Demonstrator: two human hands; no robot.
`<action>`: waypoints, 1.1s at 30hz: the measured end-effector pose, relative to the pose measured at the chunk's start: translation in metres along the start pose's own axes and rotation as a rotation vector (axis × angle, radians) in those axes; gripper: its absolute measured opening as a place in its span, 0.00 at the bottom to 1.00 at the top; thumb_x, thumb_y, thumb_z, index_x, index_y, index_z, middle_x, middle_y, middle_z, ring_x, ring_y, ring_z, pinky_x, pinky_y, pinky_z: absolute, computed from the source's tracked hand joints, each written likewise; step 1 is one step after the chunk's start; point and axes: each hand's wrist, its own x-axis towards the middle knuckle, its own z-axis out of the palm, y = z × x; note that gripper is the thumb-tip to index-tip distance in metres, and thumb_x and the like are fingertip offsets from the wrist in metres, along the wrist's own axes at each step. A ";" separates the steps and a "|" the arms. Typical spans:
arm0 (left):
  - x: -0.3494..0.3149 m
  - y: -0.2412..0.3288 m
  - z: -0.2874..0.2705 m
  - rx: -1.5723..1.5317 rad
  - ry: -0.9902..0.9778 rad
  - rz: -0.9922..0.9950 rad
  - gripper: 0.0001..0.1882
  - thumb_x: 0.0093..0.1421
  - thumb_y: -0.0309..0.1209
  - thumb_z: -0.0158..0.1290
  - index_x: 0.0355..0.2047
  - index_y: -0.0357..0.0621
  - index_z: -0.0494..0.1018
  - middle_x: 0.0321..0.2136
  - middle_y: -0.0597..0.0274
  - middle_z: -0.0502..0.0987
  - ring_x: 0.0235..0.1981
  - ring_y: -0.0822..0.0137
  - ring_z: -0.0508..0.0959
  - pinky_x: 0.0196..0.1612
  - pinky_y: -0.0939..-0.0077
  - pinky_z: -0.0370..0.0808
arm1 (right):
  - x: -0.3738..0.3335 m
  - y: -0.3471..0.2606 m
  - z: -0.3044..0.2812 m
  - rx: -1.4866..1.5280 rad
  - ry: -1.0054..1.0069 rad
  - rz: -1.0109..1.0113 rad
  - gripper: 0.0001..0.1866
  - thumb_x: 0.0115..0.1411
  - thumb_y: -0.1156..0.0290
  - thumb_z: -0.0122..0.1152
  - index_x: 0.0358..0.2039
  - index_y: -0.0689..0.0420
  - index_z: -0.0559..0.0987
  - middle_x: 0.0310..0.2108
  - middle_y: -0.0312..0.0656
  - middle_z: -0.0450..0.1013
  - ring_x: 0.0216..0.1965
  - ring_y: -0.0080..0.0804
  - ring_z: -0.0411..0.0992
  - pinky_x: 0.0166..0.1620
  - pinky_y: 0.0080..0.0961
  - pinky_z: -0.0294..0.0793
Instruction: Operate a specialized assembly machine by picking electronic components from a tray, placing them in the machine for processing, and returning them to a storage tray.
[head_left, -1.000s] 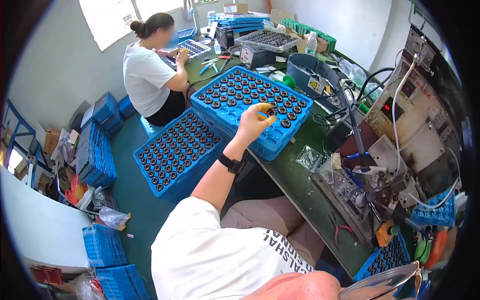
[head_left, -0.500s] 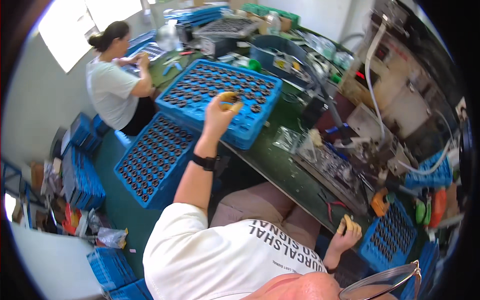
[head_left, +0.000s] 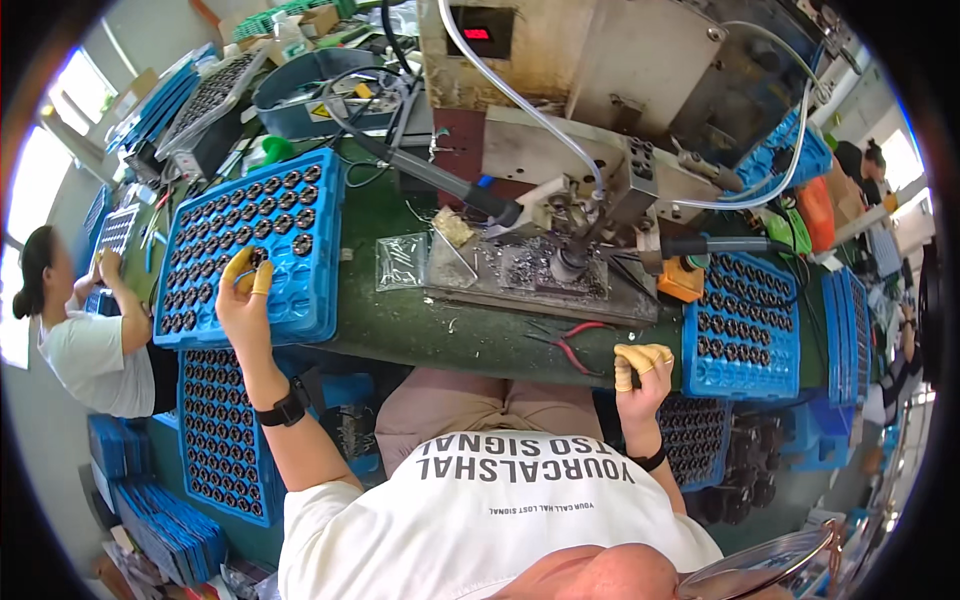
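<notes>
My left hand [head_left: 246, 300], wearing yellow finger cots, pinches a small dark ring-shaped part [head_left: 261, 256] over the blue tray [head_left: 322, 262] on the left of the bench. Rows of similar parts fill most of this tray, and its near right pockets show bare blue plastic. I cannot tell whether the pinched part still touches its pocket. On the right, my right hand [head_left: 642, 382] is raised at the bench's front edge, its cot-covered fingers curled together. What they hold, if anything, is hidden. Red-handled pliers [head_left: 572, 345] lie to its left.
A bench machine [head_left: 568, 262] with a metal base stands ahead, metal bits scattered over it. An orange block [head_left: 683, 279] sits beside another parts tray [head_left: 741, 378] at right. Below the left tray is a lower filled tray [head_left: 262, 500]. A co-worker [head_left: 90, 350] sits far left.
My view has swung right, bringing the machine to the middle. My left hand stays at the left tray with a dark part at its fingertips; my right hand remains curled near the bench edge.
</notes>
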 end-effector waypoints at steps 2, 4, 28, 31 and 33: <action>-0.001 -0.001 0.001 0.001 0.004 0.029 0.22 0.57 0.21 0.62 0.52 0.33 0.72 0.38 0.63 0.78 0.36 0.77 0.78 0.37 0.87 0.73 | 0.011 -0.004 -0.006 0.110 0.081 0.092 0.05 0.55 0.71 0.67 0.33 0.54 0.82 0.31 0.37 0.75 0.34 0.37 0.71 0.42 0.32 0.67; -0.001 -0.003 0.000 0.023 -0.025 0.044 0.22 0.57 0.20 0.62 0.52 0.33 0.72 0.38 0.63 0.78 0.36 0.78 0.77 0.38 0.87 0.73 | 0.027 -0.001 -0.008 0.123 0.063 0.101 0.06 0.54 0.74 0.67 0.34 0.56 0.81 0.34 0.39 0.76 0.37 0.38 0.71 0.45 0.32 0.68; -0.082 0.128 0.183 0.105 -0.621 0.550 0.21 0.44 0.30 0.69 0.41 0.42 0.80 0.41 0.56 0.79 0.43 0.59 0.78 0.46 0.68 0.75 | 0.079 -0.006 -0.006 0.412 0.026 0.349 0.23 0.48 0.67 0.76 0.44 0.59 0.80 0.43 0.41 0.74 0.46 0.34 0.72 0.51 0.27 0.69; -0.098 0.129 0.216 0.042 -0.682 0.546 0.22 0.45 0.34 0.71 0.40 0.41 0.80 0.41 0.55 0.78 0.42 0.55 0.79 0.47 0.67 0.75 | 0.063 -0.003 -0.017 0.402 0.078 0.363 0.23 0.48 0.67 0.76 0.45 0.59 0.80 0.42 0.40 0.72 0.46 0.33 0.70 0.52 0.26 0.67; -0.098 0.126 0.224 0.080 -0.680 0.555 0.22 0.45 0.34 0.71 0.40 0.39 0.80 0.41 0.54 0.78 0.42 0.55 0.79 0.47 0.67 0.76 | 0.058 -0.001 -0.027 0.365 0.075 0.372 0.23 0.48 0.67 0.76 0.45 0.59 0.80 0.42 0.40 0.72 0.46 0.33 0.70 0.52 0.27 0.67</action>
